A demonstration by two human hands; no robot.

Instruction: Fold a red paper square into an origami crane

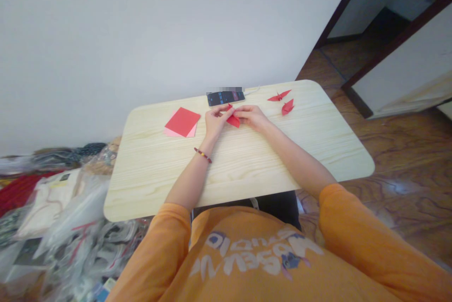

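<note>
Between my two hands, over the middle of the table, is a folded red origami paper (233, 121) with pointed ends. My left hand (216, 121) pinches it from the left, thumb and fingers closed on its upper part. My right hand (253, 116) grips it from the right with the fingertips pressed together. Parts of the paper are hidden behind my fingers. Two finished-looking red paper cranes lie to the right: a spread-winged paper crane (279, 96) at the back and a more compact paper crane (287, 107) in front of it.
A stack of square paper (182, 122), red over pink, lies on the left of the pale wooden table (148, 165). Behind my hands a phone (226, 97) with a white cable rests near the wall. Plastic-bagged goods (81, 217) crowd the floor at left.
</note>
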